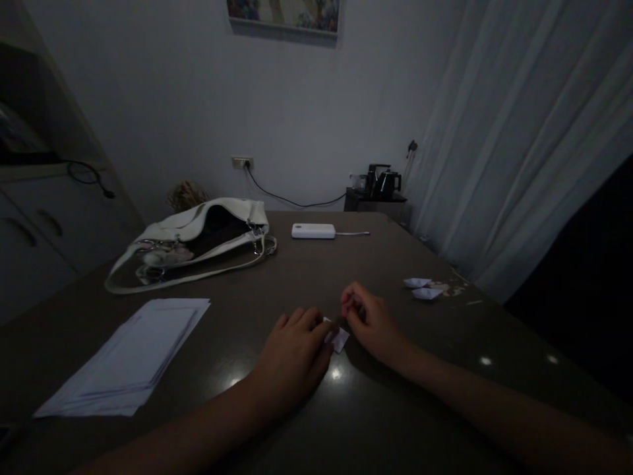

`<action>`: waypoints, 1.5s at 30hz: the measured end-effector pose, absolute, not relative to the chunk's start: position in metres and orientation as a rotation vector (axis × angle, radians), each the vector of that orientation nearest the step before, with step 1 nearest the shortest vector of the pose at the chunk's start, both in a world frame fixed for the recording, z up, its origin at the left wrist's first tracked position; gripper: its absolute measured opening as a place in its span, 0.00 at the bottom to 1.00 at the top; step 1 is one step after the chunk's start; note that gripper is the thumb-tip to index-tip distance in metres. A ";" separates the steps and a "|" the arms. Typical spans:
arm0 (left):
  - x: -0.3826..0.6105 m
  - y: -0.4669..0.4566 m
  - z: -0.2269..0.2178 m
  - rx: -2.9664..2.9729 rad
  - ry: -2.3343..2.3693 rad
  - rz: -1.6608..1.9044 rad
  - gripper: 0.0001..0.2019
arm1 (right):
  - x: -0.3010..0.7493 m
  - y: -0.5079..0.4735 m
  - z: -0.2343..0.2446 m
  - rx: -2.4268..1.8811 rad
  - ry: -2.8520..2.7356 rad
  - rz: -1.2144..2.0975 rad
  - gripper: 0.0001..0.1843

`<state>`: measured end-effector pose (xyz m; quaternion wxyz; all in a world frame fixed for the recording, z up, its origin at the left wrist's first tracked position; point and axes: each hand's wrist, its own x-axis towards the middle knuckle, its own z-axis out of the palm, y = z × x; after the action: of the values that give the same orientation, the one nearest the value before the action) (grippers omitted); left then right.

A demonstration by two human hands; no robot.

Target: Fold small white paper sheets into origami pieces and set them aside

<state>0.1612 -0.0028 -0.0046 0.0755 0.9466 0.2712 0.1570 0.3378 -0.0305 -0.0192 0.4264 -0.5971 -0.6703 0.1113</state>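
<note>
A small folded piece of white paper (340,340) lies on the dark table, partly covered by my fingers. My left hand (297,353) rests over its left side, thumb and fingertips pressed on it against the tabletop. Just right of the paper, my right hand (366,321) is held with its fingers curled in and the thumb near the index finger; whether anything small is between them I cannot make out. It appears apart from the paper. Two small folded paper boats (427,293) sit farther to the right.
A stack of white paper sheets (133,353) lies at the left. Behind it is an open white handbag (198,227) with its strap on the table (306,280). A white power bank (313,231) with a short cable lies near the far edge. A black kettle (386,184) stands beyond.
</note>
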 end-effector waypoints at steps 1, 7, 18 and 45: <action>0.161 -0.003 -0.004 2.845 0.869 0.474 0.10 | 0.337 -0.031 -0.019 -1.477 -1.684 0.298 0.09; 0.162 -0.002 -0.006 2.799 0.814 0.553 0.08 | 0.336 -0.029 -0.017 -1.446 -1.681 0.407 0.09; 0.161 0.000 -0.009 2.788 0.766 0.540 0.12 | 0.339 -0.025 -0.021 -1.457 -1.624 0.468 0.09; 0.162 -0.001 -0.008 2.735 0.856 0.536 0.09 | 0.330 -0.040 -0.001 -1.585 -2.169 0.189 0.09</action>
<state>0.1622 -0.0008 -0.0077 0.1129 0.9322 0.2916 0.1825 0.3300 -0.0401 -0.0012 0.2224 -0.5739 -0.7852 0.0686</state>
